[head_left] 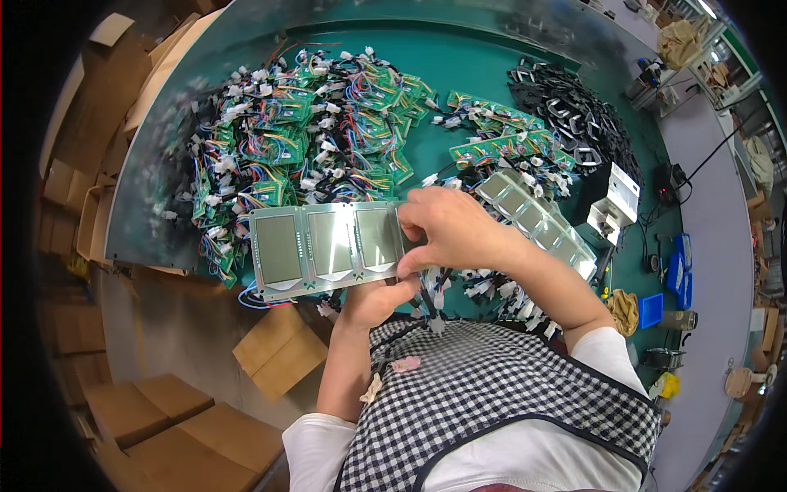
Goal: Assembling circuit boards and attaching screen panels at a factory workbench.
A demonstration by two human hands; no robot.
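A circuit board panel [331, 246] with three grey display screens showing is held up level over the bench's near edge. My left hand [379, 300] grips it from below near its right part, the fingers hidden behind the board. Thumb and fingers of my right hand [453, 230] are closed on its right end and cover whatever lies there. Cables with white connectors [435, 302] hang just below my right hand, in front of the apron. More display panels [537, 223] lie stacked under and beyond my right forearm.
Heaps of wired green boards [275, 135] cover the bench's left and middle. Further wired boards [512, 139] lie beyond the panels, with black plastic frames [574, 115] behind. A metal fixture [613, 201] and blue trays [650, 311] stand right. Cardboard boxes [188, 435] sit lower left.
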